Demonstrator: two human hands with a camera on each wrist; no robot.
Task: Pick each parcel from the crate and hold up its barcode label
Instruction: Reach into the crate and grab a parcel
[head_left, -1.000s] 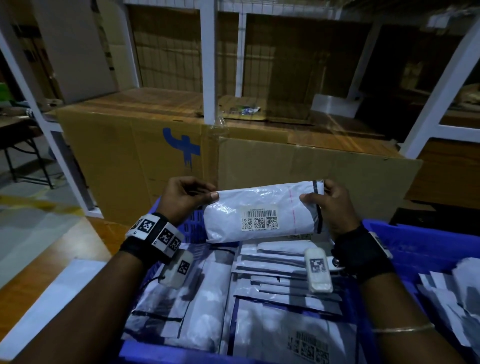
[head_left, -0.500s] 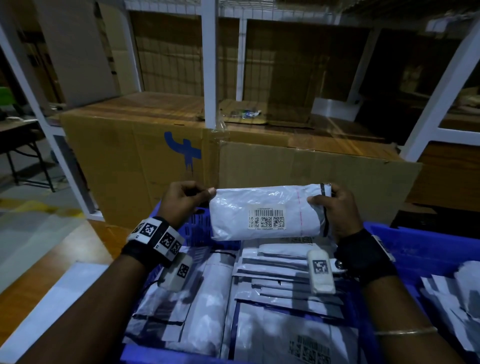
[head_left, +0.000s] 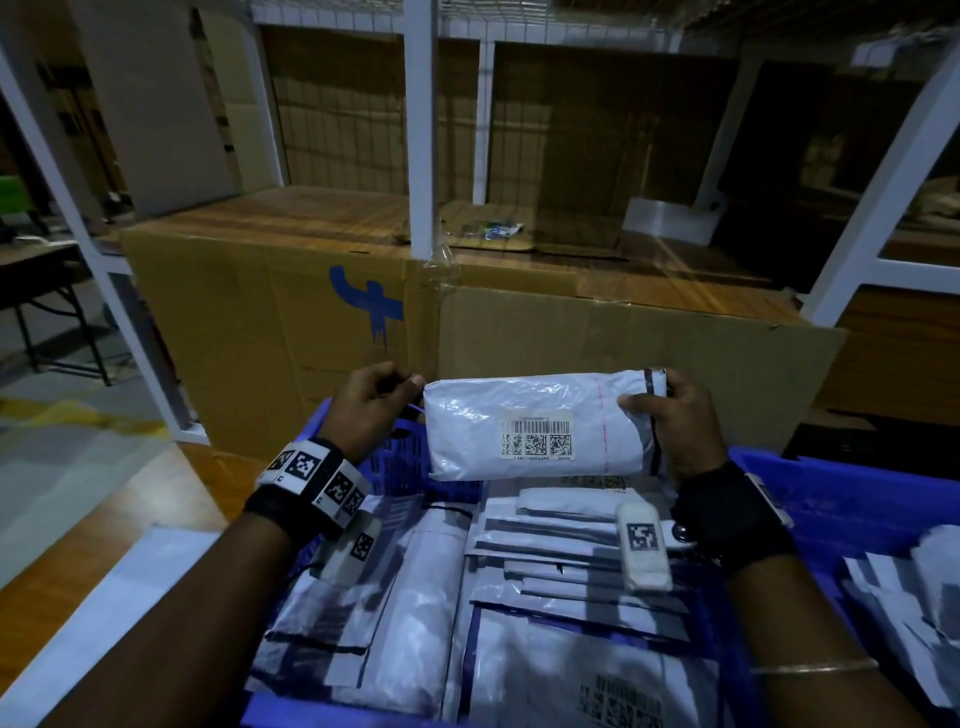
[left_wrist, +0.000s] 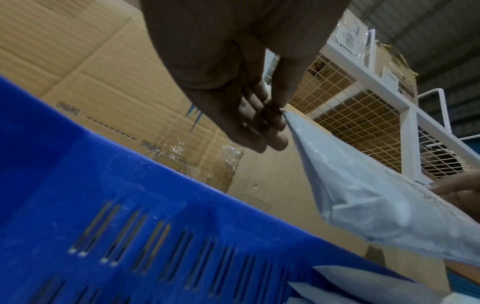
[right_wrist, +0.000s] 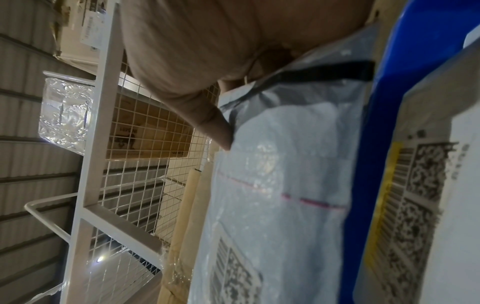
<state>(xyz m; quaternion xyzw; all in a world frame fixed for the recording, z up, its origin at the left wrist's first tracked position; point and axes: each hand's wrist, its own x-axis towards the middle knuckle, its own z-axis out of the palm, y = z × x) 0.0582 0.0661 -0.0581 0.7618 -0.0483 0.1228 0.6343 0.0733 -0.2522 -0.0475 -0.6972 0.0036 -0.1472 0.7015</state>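
Head view: the white parcel (head_left: 540, 423) is held level above the blue crate (head_left: 852, 499). The left hand (head_left: 371, 402) pinches its left end; the right hand (head_left: 675, 423) grips its right end, thumb on the front face. The barcode label (head_left: 536, 434) lies between the two sets of fingers, facing the camera.

Left wrist view: the fingers (left_wrist: 262, 127) pinch the parcel's corner above the crate wall (left_wrist: 109, 185).

Right wrist view: the thumb (right_wrist: 215, 123) presses the parcel (right_wrist: 280, 174) beside its black seal strip (right_wrist: 319, 72).
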